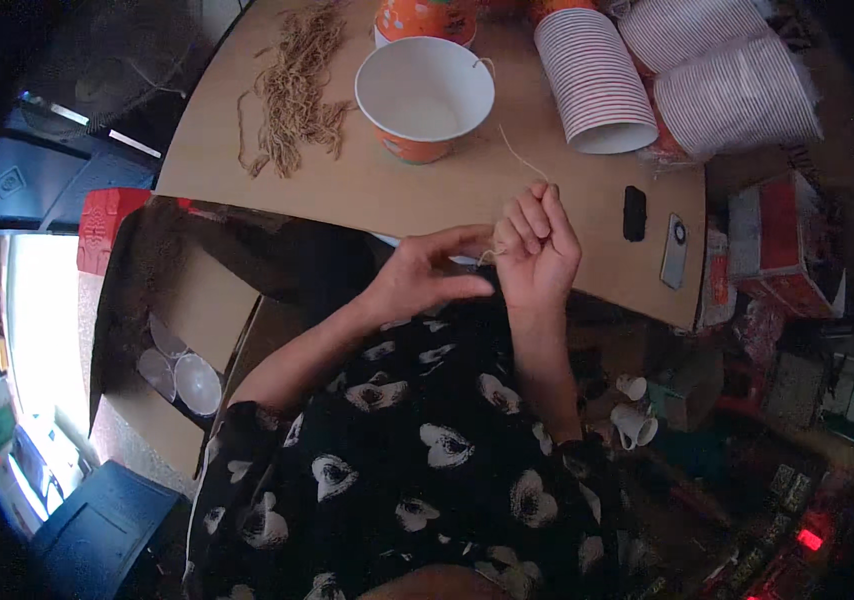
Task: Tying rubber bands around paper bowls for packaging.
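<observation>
A length of thin tan twine [521, 157] runs up from my right hand [539, 245], whose fingers are curled closed around it above the table's front edge. A short loop of the same twine [490, 256] shows beside the right palm, at the fingertips of my left hand [417, 276]. The left thumb and fingers are spread apart; whether they touch the loop I cannot tell. Beyond my hands a white-lined paper bucket [424, 90] with an orange outside stands upright, a bit of twine [487, 66] at its right rim.
A heap of loose twine [297, 90] lies at the table's left. Nested paper buckets [597, 80] and wrapped stacks [737, 95] lie back right, near a black object [634, 214] and a silver phone-like object [673, 250]. An open cardboard box [202, 300] stands lower left, containing clear round items.
</observation>
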Tool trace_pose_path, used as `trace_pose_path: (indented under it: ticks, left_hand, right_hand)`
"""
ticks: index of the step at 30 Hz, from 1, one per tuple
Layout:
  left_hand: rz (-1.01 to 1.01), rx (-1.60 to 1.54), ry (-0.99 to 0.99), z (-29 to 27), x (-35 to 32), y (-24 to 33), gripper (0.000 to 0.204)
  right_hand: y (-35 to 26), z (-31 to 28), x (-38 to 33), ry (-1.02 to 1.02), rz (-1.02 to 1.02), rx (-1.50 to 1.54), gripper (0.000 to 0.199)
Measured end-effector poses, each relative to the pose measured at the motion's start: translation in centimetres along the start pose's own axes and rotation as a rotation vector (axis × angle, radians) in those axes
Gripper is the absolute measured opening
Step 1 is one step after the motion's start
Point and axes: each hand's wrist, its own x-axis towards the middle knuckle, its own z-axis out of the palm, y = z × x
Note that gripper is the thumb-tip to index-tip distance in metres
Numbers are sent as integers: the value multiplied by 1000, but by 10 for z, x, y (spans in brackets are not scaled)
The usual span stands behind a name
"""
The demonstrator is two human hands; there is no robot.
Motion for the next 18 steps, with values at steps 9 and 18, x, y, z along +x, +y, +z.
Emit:
trace_pose_path:
  ticks: [9, 18]
  left_hand:
    - [49, 617, -62, -26, -20, 19, 10]
    - [113, 757, -195, -16, -14, 44, 13]
  right_hand:
    - [0, -33, -18, 230, -649, -1802, 38]
    - [13, -14, -34, -331, -47, -1761, 33]
